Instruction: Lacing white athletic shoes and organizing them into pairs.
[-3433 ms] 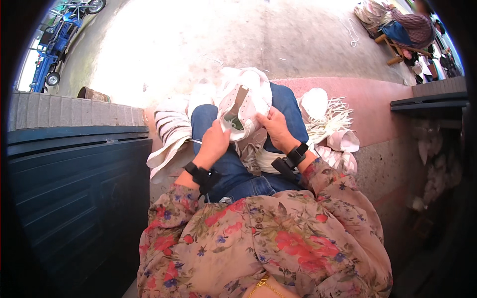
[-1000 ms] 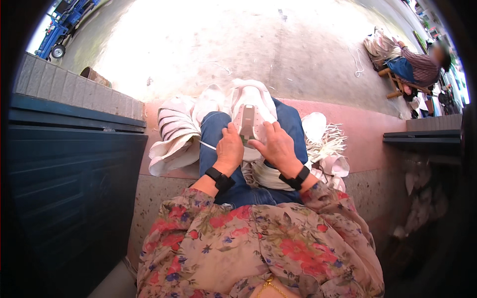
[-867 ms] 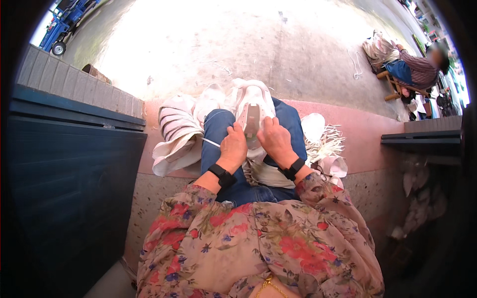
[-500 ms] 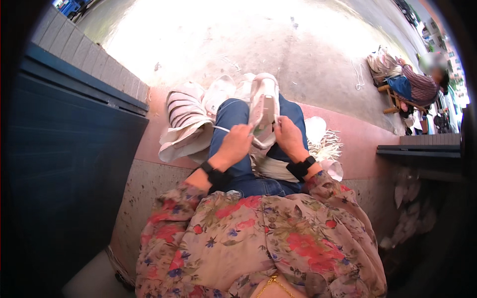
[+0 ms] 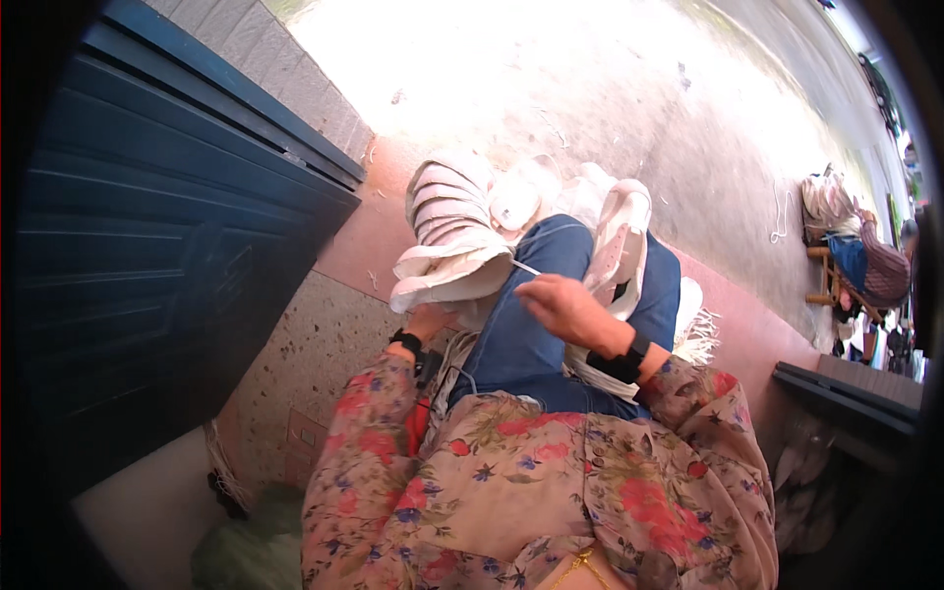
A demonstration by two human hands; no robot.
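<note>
A white shoe upper (image 5: 622,221) rests across my thighs, its toe pointing away from me and its opening toward me. My right hand (image 5: 570,313) is just left of its opening, fingers curled. A white shoelace (image 5: 526,266) pokes out past that hand and appears gripped in it. Down beside my left thigh, my left hand (image 5: 430,320) reaches to the lower edge of a stack of white shoe uppers (image 5: 452,211). Its fingers are partly hidden there, so their hold cannot be made out.
More pale uppers (image 5: 516,200) lie beyond my left knee. A bundle of white laces (image 5: 700,336) hangs by my right thigh. A dark blue door (image 5: 177,236) stands at the left. Far right, another person (image 5: 883,261) sits by a wooden stool (image 5: 821,280) and another pile of uppers (image 5: 826,204).
My left hand has left the shoe upper and dropped to the stack at my left. The right hand has moved left off the shoe's edge. The view has swung to the left.
</note>
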